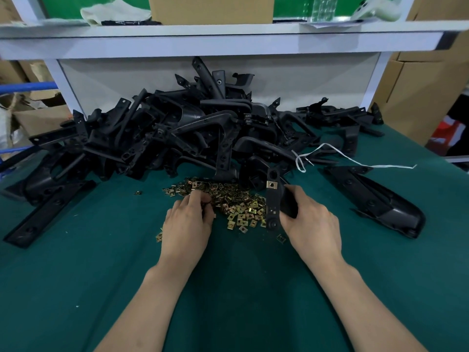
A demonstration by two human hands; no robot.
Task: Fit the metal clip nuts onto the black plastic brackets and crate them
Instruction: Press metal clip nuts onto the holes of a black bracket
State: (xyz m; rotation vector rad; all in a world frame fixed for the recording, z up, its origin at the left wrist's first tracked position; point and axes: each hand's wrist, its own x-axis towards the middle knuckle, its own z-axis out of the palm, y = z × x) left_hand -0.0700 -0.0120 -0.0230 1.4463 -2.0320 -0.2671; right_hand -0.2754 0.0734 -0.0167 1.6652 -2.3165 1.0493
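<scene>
Head view looks down on a green-covered table (76,275), where a big heap of brackets (177,133) lies tangled along the far side. Just in front of it is a loose pile of clip nuts (241,209), small and brassy. The right hand (311,224) grips one bracket (272,199) over the right edge of that pile, fingers wrapped round its thicker side. The left hand (186,224) rests on the pile's left edge with fingers curled down among the nuts; whether it pinches one I cannot tell. One clip nut (271,184) already sits on the bracket's upper part. No crate is in sight.

Likely trouble: a nut picked up crooked could slide on skewed or miss its hole, and tangled nuts may lift together and scatter. The bracket's flat strip stands nearly upright, long axis running away from the person, its holed face turned toward the left hand.
</scene>
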